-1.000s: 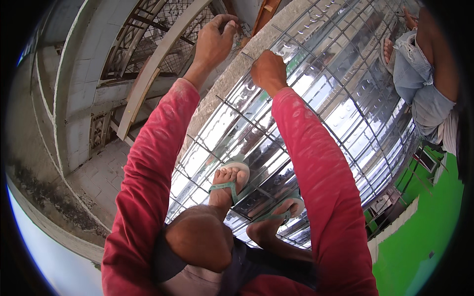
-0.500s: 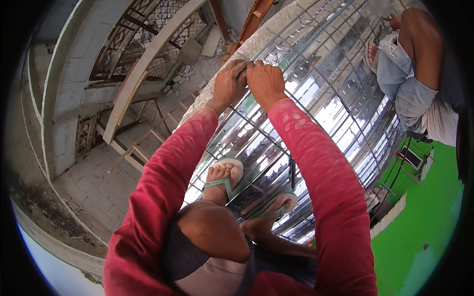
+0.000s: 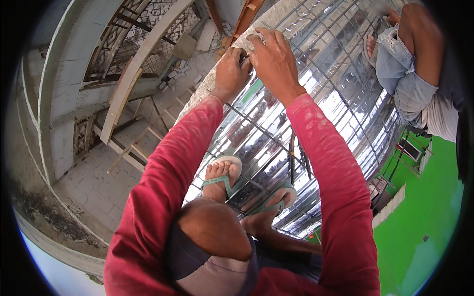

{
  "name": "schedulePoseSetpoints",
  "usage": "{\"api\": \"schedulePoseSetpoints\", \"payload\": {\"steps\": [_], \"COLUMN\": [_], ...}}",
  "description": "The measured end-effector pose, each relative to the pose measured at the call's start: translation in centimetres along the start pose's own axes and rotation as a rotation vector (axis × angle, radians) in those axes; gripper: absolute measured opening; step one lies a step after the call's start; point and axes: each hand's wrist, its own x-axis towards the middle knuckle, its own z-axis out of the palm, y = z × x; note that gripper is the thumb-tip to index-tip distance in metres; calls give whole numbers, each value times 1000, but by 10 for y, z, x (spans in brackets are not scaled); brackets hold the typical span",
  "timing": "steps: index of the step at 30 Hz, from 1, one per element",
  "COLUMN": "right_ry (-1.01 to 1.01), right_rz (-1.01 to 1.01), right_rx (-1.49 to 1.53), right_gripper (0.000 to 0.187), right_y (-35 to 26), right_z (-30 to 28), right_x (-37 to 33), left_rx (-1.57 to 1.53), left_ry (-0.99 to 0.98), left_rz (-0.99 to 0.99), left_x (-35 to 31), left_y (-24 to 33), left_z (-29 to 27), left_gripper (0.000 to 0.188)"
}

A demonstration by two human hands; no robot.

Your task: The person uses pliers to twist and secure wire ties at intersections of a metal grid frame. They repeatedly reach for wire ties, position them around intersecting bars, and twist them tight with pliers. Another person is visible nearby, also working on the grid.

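My left hand (image 3: 231,74) is closed at the concrete edge, with its fingers curled by the end of the wire mesh. What it grips, if anything, is hidden. Close beside it, my right hand (image 3: 274,63) has its fingers loosely bent and apart, the thumb side near the left fingers, and nothing shows in it. Under both hands, the dark wire mesh (image 3: 266,133) lies over shiny ribbed metal sheeting (image 3: 308,91). A dark tool with two long handles (image 3: 292,160) rests on the mesh beside my right forearm; its kind is unclear.
My sandalled feet (image 3: 222,175) stand on the mesh. Another person in torn denim shorts (image 3: 402,74) squats at the right. Past the concrete edge (image 3: 210,86) at the left is a drop to a paved floor (image 3: 98,192) with wooden frames (image 3: 140,148). A green surface (image 3: 419,227) lies lower right.
My right hand has loosened from beside the left, its fingers spreading and shifting slightly right and up. The left hand stays closed by the edge. More of the two-handled tool shows.
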Motion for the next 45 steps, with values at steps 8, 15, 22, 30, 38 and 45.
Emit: {"api": "schedulePoseSetpoints", "payload": {"steps": [8,15,22,30,38,45], "right_ry": [-431,-507,-395,-525,-653,-682], "right_rz": [505,640,993,590,167,71], "right_rx": [-7,40,440,284,-100,-204], "right_gripper": [59,51,30,38,42,40], "right_y": [-43,-50,-36,-6,18,19], "right_z": [-89,-95,-104,-102,-54,-43], "right_x": [-235,-298,-285,-159,-66,-44], "left_rx": [-71,99,90,75,33,-10], "left_ry": [-7,77,-56,-37,-37,-20], "left_rz": [-23,141,204,155,158,169], "left_x": [-1,3,-2,-5,-5,-5], "left_y": [-12,-9,-16,-23,-23,-22], "left_z": [-4,-2,-15,-12,-14,-15], "left_gripper": [23,22,29,30,21,21]}}
